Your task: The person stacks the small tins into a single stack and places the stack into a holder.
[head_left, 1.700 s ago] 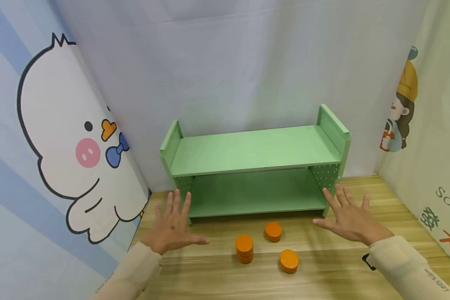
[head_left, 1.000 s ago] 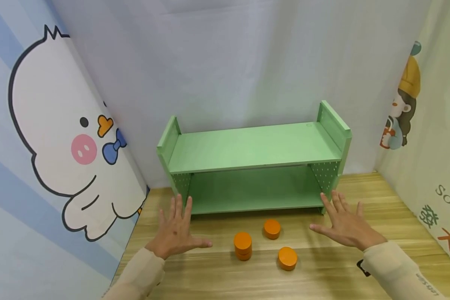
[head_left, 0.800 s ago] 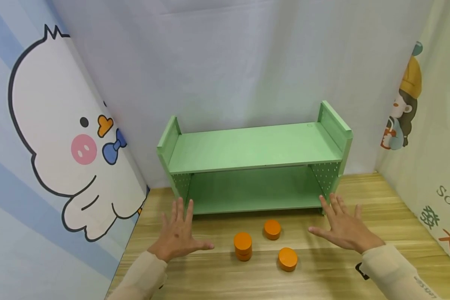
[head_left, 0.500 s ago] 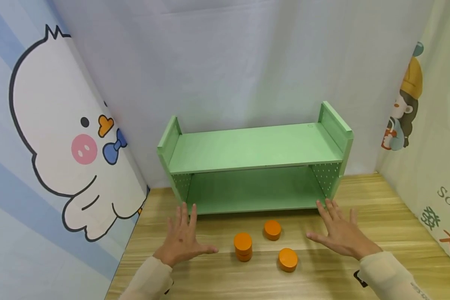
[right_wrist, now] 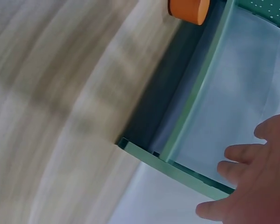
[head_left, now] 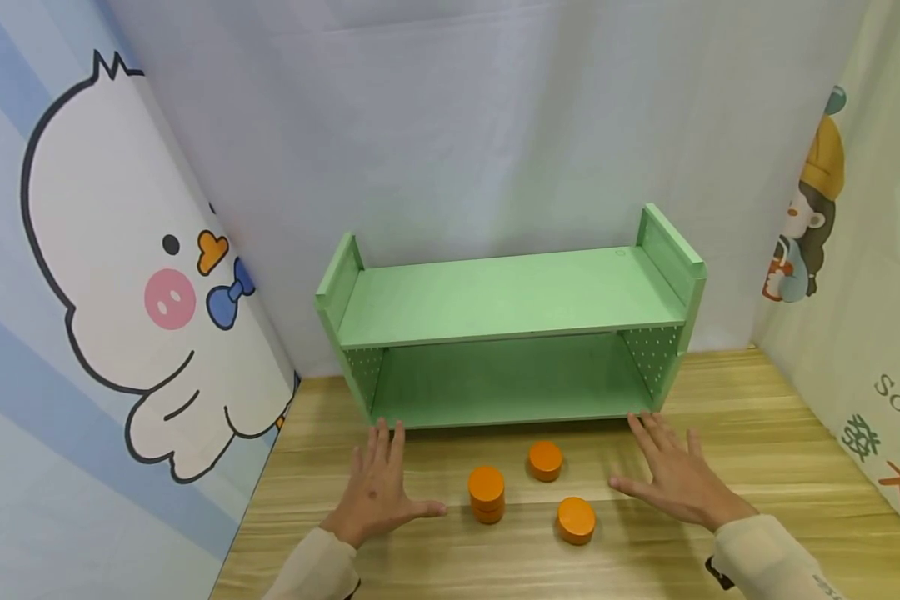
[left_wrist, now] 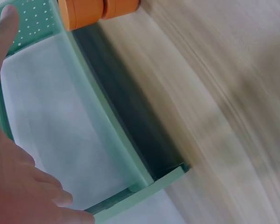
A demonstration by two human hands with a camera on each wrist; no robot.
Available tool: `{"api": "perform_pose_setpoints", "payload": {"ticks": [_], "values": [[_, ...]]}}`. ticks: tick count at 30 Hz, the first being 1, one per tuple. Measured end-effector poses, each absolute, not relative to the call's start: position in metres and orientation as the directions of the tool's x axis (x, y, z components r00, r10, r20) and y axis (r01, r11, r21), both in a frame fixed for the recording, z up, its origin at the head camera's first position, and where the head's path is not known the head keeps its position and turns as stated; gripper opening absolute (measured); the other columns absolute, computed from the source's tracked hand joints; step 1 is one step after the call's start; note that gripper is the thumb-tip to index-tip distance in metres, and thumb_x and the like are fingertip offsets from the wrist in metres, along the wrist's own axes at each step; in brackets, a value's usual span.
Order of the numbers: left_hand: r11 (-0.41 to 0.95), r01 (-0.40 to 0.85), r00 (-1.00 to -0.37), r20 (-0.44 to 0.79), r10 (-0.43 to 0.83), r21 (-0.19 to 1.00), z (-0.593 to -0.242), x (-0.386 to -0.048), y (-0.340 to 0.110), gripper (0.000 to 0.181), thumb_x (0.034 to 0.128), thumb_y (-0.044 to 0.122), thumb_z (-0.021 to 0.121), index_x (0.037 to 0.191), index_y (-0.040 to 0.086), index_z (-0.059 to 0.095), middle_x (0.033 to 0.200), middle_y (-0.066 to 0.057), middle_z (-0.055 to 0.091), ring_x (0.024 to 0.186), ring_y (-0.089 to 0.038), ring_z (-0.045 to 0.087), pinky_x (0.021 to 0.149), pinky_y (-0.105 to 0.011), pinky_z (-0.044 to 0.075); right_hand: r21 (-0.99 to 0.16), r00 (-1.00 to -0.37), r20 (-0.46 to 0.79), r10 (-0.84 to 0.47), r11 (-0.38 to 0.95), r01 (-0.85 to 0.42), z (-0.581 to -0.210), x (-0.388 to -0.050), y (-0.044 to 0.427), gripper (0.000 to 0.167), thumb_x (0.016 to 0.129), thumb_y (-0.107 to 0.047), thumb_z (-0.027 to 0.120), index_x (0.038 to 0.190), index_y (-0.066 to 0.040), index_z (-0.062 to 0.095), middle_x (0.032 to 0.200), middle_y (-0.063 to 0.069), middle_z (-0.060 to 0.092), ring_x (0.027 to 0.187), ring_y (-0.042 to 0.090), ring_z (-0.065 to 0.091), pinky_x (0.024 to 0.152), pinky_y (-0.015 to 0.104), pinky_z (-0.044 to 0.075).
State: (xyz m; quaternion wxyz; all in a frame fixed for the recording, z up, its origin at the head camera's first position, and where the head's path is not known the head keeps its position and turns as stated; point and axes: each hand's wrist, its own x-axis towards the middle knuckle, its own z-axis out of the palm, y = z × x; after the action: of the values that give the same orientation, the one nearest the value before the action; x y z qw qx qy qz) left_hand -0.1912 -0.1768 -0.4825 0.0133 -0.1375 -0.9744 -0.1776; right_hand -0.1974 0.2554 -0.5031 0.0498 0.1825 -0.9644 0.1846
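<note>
My left hand [head_left: 377, 493] hovers with spread, straight fingers left of a stack of two orange discs [head_left: 487, 493]. On the other side my right hand [head_left: 678, 479] is likewise spread, right of two single discs: a far orange disc [head_left: 545, 461] and a near orange disc [head_left: 576, 520]. Neither hand holds anything. Behind the discs stands a green two-tier shelf [head_left: 510, 298] with bare boards. In the left wrist view the stacked discs [left_wrist: 91, 11] show at the top edge; one orange disc [right_wrist: 190, 9] shows in the right wrist view.
The shelf stands on a wood-grain table [head_left: 435, 567], near a pale cloth backdrop [head_left: 450, 125]. A cloth with a printed white duck [head_left: 120, 275] hangs at the left. On the right hangs a cloth with a printed figure [head_left: 806, 217].
Both hands have drawn back toward me and slightly inward, the left moving right and the right moving left. The discs and shelf stay in place; the head view shifted slightly.
</note>
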Motion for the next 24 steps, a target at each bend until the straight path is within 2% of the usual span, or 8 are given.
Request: {"api": "perform_pose_setpoints", "payload": {"ticks": [5, 10, 24], "values": [[0.890, 0.301, -0.954, 0.116, 0.278, 0.343, -0.489, -0.191, -0.174, 0.136, 0.0659, 0.076, 0.076, 0.156, -0.007, 0.017, 0.158, -0.036, 0.014, 0.146, -0.050, 0.014, 0.113, -0.072, 0.020, -0.343, -0.924, 0.181, -0.337, 0.859, -0.381, -0.510, -0.198, 0.256, 0.099, 0.088, -0.056, 0.068, 0.151, 0.010, 0.029, 0.154, 0.034, 0.028, 0.139, 0.052, 0.028, 0.106, 0.081, 0.012], [0.863, 0.315, -0.949, 0.136, 0.284, 0.395, -0.495, -0.191, -0.170, 0.136, 0.0660, 0.073, 0.079, 0.156, -0.007, 0.015, 0.157, -0.036, 0.018, 0.144, -0.050, 0.021, 0.112, -0.068, 0.028, -0.371, -0.919, 0.189, -0.345, 0.842, -0.392, -0.515, -0.197, 0.255, 0.098, 0.088, -0.054, 0.069, 0.151, 0.009, 0.030, 0.153, 0.033, 0.031, 0.139, 0.051, 0.031, 0.108, 0.078, 0.014], [0.798, 0.294, -0.953, 0.100, 0.285, 0.526, -0.516, -0.192, -0.162, 0.133, 0.0663, 0.069, 0.080, 0.157, -0.005, 0.017, 0.158, -0.031, 0.020, 0.143, -0.046, 0.029, 0.114, -0.060, 0.032, -0.454, -0.912, 0.202, -0.358, 0.790, -0.411, -0.532, -0.194, 0.249, 0.095, 0.087, -0.051, 0.073, 0.148, 0.011, 0.036, 0.151, 0.030, 0.038, 0.138, 0.049, 0.035, 0.112, 0.070, 0.021]]}}
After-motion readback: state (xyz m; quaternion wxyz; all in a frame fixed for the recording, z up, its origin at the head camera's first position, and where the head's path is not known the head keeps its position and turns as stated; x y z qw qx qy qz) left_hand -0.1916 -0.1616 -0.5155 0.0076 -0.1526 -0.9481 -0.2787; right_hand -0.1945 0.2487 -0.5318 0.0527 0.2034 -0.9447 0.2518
